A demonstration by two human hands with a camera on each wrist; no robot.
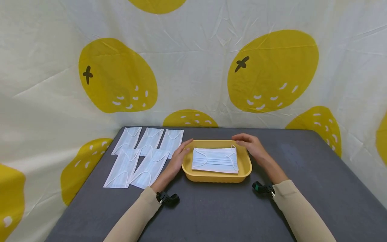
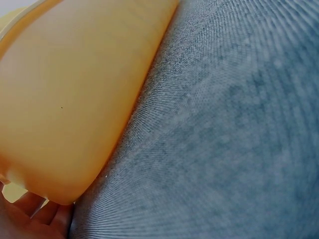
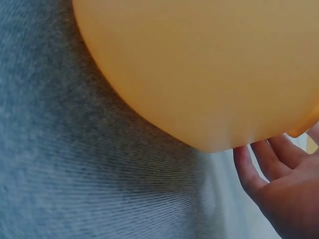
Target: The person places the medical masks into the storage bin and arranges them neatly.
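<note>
Yellow tray [image 1: 216, 177], between left hand [image 1: 176, 160], right hand [image 1: 252, 146]

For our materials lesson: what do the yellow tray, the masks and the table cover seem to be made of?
Yellow tray: likely plastic, smooth and matte with rounded moulded corners. Masks: probably thin non-woven fabric, pleated, pale, with string ear loops. Table cover: grey woven cloth, as its fine ribbed weave shows in the wrist views.

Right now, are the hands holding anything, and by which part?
Both hold the yellow plastic tray: left hand on its left rim, right hand on its far-right corner. Fingers look fairly straight, so it is contact rather than a firm grip.
</note>
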